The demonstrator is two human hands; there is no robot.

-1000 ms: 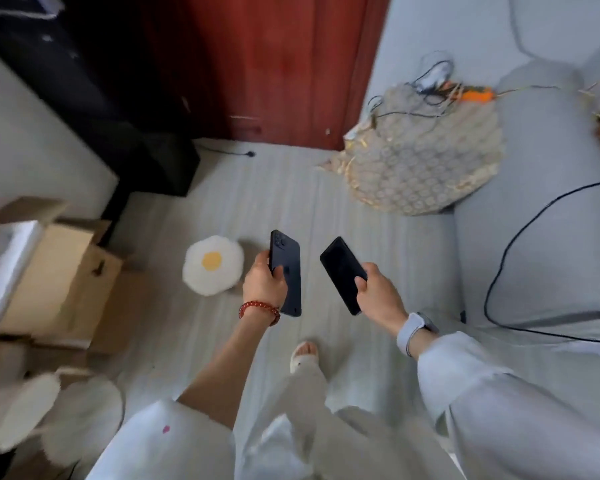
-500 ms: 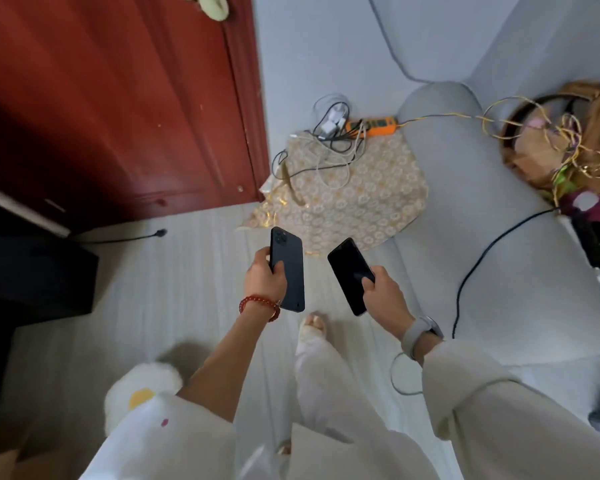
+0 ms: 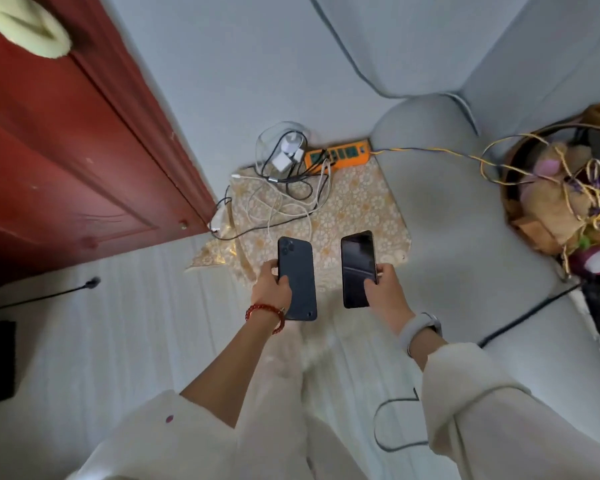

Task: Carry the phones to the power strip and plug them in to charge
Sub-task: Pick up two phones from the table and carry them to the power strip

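Left hand (image 3: 271, 289) is wrapped around a dark phone (image 3: 297, 278), back up; right hand (image 3: 383, 289) is clamped on a black phone (image 3: 357, 268), screen up. Both hover just short of the orange power strip (image 3: 338, 154) with its cable tangle (image 3: 291, 181). No legible writing.

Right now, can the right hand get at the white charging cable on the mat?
Probably not yet: the right hand is full, gripping a phone, though nothing lies over the white charging cable.
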